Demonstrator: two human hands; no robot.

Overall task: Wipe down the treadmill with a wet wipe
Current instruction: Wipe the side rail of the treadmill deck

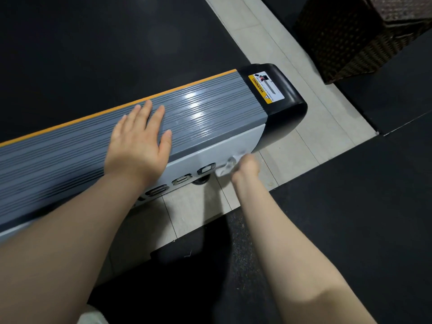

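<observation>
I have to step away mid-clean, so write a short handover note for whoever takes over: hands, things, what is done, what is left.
Left hand: flat, fingers straight, resting on the grey ribbed side rail of the treadmill.
Right hand: grips the crumpled white wet wipe against the white side panel, near the black end cap.
Done: rail top shines, maybe wet.
Left: rest of the panel, end cap; other parts are out of view.

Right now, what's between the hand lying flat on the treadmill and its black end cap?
In the head view, only bare ribbed grey side rail lies between the left hand and the black end cap.
</observation>
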